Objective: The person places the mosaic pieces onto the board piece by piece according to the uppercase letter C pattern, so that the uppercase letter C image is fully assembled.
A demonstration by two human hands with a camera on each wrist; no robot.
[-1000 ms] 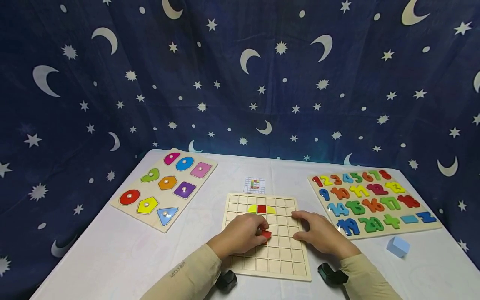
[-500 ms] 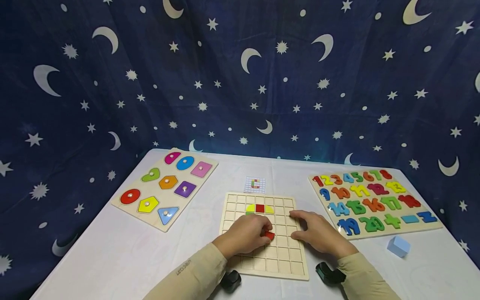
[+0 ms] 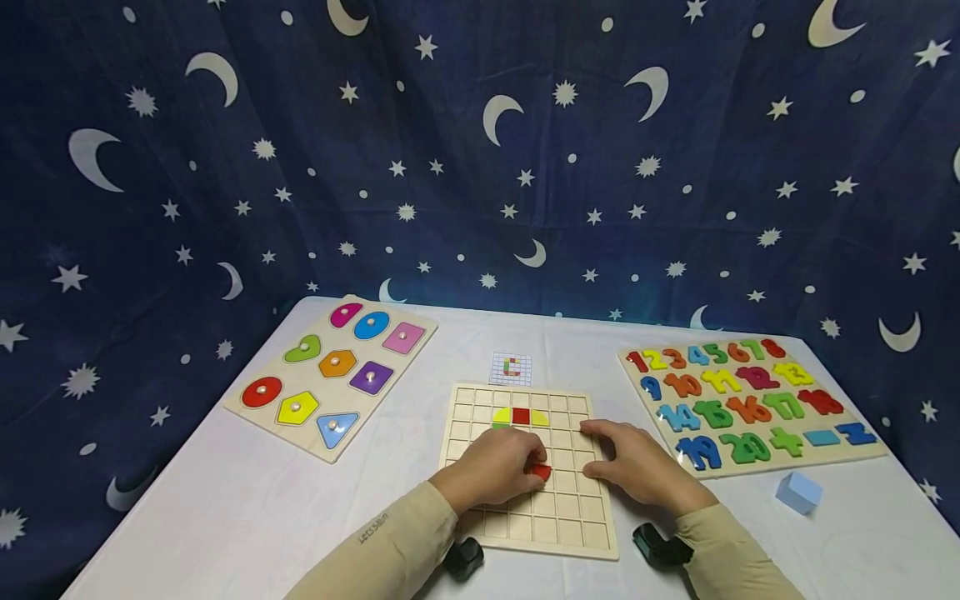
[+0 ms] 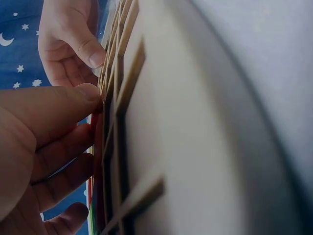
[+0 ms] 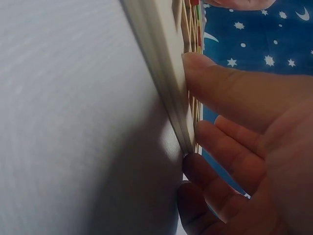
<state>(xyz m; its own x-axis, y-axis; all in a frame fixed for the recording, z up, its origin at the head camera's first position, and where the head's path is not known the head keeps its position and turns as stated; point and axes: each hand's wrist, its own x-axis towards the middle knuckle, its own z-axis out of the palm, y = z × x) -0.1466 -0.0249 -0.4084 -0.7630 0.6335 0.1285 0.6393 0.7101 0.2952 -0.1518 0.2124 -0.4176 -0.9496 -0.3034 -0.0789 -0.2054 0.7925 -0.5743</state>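
In the head view my left hand (image 3: 495, 468) is over the middle of a wooden grid board (image 3: 570, 506), pinching a small red tile (image 3: 542, 472) between thumb and fingers. The hand hides part of the tile, so its full shape is unclear. Near the top of the grid lie a red square tile (image 3: 521, 416) and yellow rounded tiles (image 3: 539, 418) on either side of it. A green tile (image 3: 501, 426) shows partly behind the hand. My right hand (image 3: 645, 468) rests at the board's right edge, its thumb (image 5: 215, 78) touching the edge and its fingers spread.
Behind the board lies a small pattern card (image 3: 512, 368) with a coloured figure on a grid. A knobbed shape puzzle (image 3: 393, 377) stands at left, a number puzzle (image 3: 720, 467) at right. A light blue block (image 3: 799, 492) sits near the right hand.
My left hand has shifted slightly right with the red tile, which has come down lower over the grid. The board moved slightly left in view; the right hand stays at its edge.
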